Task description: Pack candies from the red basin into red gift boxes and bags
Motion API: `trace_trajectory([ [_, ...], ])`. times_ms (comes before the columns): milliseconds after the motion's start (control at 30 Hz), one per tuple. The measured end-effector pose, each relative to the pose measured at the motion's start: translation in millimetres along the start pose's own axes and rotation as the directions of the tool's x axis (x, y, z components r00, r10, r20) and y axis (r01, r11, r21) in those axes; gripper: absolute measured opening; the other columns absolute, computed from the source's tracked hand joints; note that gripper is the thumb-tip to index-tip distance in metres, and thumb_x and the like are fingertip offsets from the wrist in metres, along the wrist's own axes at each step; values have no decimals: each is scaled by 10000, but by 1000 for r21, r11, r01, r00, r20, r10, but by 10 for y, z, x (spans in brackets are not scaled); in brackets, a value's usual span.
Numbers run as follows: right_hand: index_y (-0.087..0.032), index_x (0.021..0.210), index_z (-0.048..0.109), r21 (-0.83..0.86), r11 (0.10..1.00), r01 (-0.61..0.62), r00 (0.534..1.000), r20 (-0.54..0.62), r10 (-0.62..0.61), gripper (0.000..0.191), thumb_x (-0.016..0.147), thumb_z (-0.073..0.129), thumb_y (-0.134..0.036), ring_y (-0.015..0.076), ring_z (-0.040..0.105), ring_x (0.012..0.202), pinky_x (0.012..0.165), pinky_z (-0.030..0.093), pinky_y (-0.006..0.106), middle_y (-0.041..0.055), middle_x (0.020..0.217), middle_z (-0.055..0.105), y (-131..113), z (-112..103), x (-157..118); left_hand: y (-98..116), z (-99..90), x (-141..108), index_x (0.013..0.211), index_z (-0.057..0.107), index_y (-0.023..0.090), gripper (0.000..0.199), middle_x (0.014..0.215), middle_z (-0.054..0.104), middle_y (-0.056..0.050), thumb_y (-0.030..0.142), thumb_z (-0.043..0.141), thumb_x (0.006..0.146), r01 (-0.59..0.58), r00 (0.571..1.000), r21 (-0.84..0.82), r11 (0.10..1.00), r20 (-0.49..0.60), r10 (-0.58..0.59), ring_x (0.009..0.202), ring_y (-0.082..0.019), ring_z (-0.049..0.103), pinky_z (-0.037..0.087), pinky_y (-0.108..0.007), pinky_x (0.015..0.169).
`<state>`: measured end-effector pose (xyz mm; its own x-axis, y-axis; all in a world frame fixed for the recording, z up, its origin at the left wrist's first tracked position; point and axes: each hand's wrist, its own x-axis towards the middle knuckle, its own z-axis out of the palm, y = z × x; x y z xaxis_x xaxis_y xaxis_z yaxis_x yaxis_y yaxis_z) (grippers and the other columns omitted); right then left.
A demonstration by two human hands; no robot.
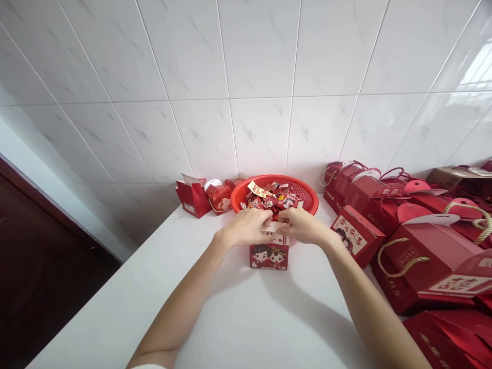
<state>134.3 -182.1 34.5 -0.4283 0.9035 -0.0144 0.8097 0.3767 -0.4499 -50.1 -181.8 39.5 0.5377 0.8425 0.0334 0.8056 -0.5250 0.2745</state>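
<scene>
A small red box [269,256] with two cartoon figures stands upright on the white table. My left hand [248,227] and my right hand [302,225] meet at its top from either side, fingers bent and pinching the pale upper flaps of the box. Just behind them sits a round red plastic basket [313,197], filled with red wrapped candies [274,195] and a cream-coloured packet [258,189]. The fingers partly hide the top of the box and the basket's front rim.
Many red gift boxes [434,251] with rope handles crowd the right side. A tilted red box [357,236] is nearest my right forearm. Behind left stand a red bag [194,199] and a round-patterned red container [220,198]. A tiled wall [257,133] backs the table [238,328].
</scene>
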Motion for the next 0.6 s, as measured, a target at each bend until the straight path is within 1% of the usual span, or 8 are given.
trace_trajectory([
  [67, -194, 645, 389, 29, 999, -22, 999, -34, 23, 230, 791, 563, -155, 108, 368, 596, 564, 211, 268, -24, 615, 452, 28, 65, -7, -59, -36, -23, 726, 406, 221, 279, 716, 543, 9, 347, 648, 779, -36, 998, -93, 995, 48, 41, 648, -178, 502, 301, -285, 591],
  [167, -196, 644, 368, 86, 996, -6, 994, -107, 15, 233, 783, 550, -152, 107, 346, 607, 579, 221, 260, -36, 617, 418, 81, 166, -37, -148, -80, -41, 763, 459, 211, 123, 754, 575, 14, 251, 557, 825, -99, 989, -196, 976, 89, 118, 679, -161, 514, 336, -272, 634],
  [300, -195, 657, 407, 198, 979, 48, 979, -204, -7, 228, 829, 556, -184, 113, 379, 640, 603, 256, 253, -30, 653, 457, 152, 284, -113, -178, -90, -26, 713, 429, 201, 147, 655, 507, 32, 181, 503, 838, -125, 988, -184, 975, 67, 140, 624, -137, 463, 316, -273, 619],
  [400, -193, 672, 446, 258, 964, 68, 968, -250, -1, 214, 856, 554, -206, 115, 393, 627, 588, 270, 249, -28, 644, 476, 144, 301, -253, -179, -115, -43, 796, 513, 200, 93, 753, 584, 17, 249, 565, 856, -145, 984, -239, 960, 65, 165, 715, -155, 538, 387, -273, 660],
  [433, -193, 664, 443, 264, 962, 71, 960, -280, 6, 232, 865, 555, -220, 113, 385, 609, 573, 268, 248, -30, 627, 466, 120, 277, -332, -188, -135, -60, 869, 555, 203, 111, 856, 632, -1, 300, 608, 855, -159, 982, -288, 944, 52, 181, 805, -172, 583, 433, -280, 712],
  [500, -192, 652, 452, 269, 959, 89, 928, -371, 18, 268, 891, 552, -263, 106, 376, 564, 539, 266, 245, -35, 591, 446, 45, 167, -550, -220, -193, -111, 1043, 594, 223, 305, 1090, 662, -42, 413, 695, 827, -189, 979, -406, 894, -9, 203, 1008, -215, 622, 498, -320, 855],
  [567, -186, 690, 532, 284, 950, 130, 878, -477, 22, 265, 917, 557, -319, 101, 411, 523, 505, 289, 239, -34, 578, 476, -36, -38, -840, -261, -259, -168, 1159, 584, 242, 457, 1206, 651, -73, 490, 732, 804, -213, 977, -518, 828, -91, 194, 1116, -246, 624, 518, -369, 946],
  [600, -182, 736, 591, 298, 940, 165, 835, -550, 28, 253, 926, 568, -347, 100, 445, 509, 489, 310, 237, -27, 588, 515, -60, -176, -1002, -280, -290, -194, 1177, 583, 245, 481, 1208, 658, -84, 513, 731, 806, -223, 975, -559, 799, -130, 182, 1123, -255, 633, 529, -383, 954],
])
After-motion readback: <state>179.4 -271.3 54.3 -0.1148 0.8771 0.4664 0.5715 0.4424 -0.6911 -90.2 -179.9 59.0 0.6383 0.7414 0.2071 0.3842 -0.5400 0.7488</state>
